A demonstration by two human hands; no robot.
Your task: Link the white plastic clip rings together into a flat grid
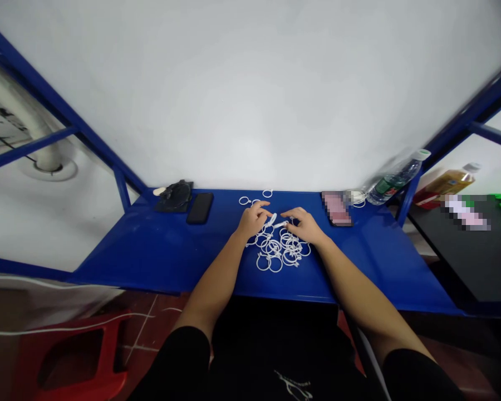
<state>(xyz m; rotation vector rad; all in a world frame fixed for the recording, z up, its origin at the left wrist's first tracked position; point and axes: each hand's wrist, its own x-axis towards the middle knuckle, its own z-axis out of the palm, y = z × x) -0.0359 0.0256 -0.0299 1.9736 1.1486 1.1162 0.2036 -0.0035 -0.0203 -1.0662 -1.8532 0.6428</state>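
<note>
A heap of white plastic rings with small eyelets, like curtain rings (275, 264), is spread over the blue table in front of me. Above its far side, my left hand (253, 220) pinches a white ring (271, 219) seen nearly edge-on. My right hand (304, 225) faces it from the other side, thumb and fingers closed on another white ring (280, 224). These two rings are close together; I cannot tell whether they touch. Beyond my left hand lie a few separate rings (244, 200), one partly hidden by its fingers.
Left on the blue table (150, 253) are a black phone (200, 208) and a crumpled black bag (175, 196). At right lie a blurred pink phone-like item (337, 209) and a clear bottle (396, 178). A white wall (242, 100) stands behind; a red stool (104, 356) is below left.
</note>
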